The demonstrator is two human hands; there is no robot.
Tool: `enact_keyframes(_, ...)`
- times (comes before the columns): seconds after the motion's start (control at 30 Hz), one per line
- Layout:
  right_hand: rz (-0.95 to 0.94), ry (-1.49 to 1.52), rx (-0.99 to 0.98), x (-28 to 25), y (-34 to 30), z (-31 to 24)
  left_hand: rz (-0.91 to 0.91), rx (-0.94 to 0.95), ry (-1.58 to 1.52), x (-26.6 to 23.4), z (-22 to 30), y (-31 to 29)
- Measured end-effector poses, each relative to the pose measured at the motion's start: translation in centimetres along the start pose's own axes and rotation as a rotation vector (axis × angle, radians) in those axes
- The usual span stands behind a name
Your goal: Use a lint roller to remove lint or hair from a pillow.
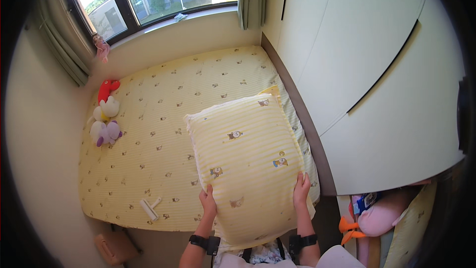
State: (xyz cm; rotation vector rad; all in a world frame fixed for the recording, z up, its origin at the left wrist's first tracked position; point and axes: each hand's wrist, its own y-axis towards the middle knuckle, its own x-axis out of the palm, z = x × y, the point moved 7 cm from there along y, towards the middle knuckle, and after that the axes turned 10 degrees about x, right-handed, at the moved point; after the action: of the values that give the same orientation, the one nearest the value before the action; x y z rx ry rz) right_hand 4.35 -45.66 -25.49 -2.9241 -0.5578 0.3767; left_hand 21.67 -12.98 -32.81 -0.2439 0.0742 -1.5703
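Observation:
A yellow-and-white striped pillow [253,154] with small cartoon animal prints is held up in front of me, over the near right part of the bed. My left hand [208,202] grips its left edge, thumb on top and fingers hidden beneath. On the opposite edge my right hand [301,189] is closed the same way. The pillow's near end reaches close to my body. Under it and beyond lies the bed sheet [148,104], pale yellow with a matching print. A yellow corner of cloth [270,90] shows past the pillow's far edge.
A white lint roller [150,209] lies at the bed's near left. Along the left wall sit a red plush toy [107,89], a white one [109,106] and a purple-white one [105,133]. White cabinets [377,69] line the right; a pink plush toy [382,217] fills a shelf below.

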Motion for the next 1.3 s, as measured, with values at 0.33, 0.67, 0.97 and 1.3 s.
enact_keyframes(0.33,0.302,0.005,-0.416,13.3,25.2,-4.8,0.080,0.248,0.086,17.9,2.6,25.0)
enact_keyframes(0.67,0.332,-0.653,-0.405,23.4,45.2,-10.5,-0.596,0.436,0.697,32.5,9.7,43.8)
enact_keyframes(0.97,-0.618,-0.176,0.680,19.8,30.5,18.1,-0.769,-0.084,0.767,14.4,-9.1,31.1)
enact_keyframes(1.3,-0.623,0.347,0.891,25.6,31.1,25.3,-0.921,-0.407,0.994,9.3,-25.1,20.2)
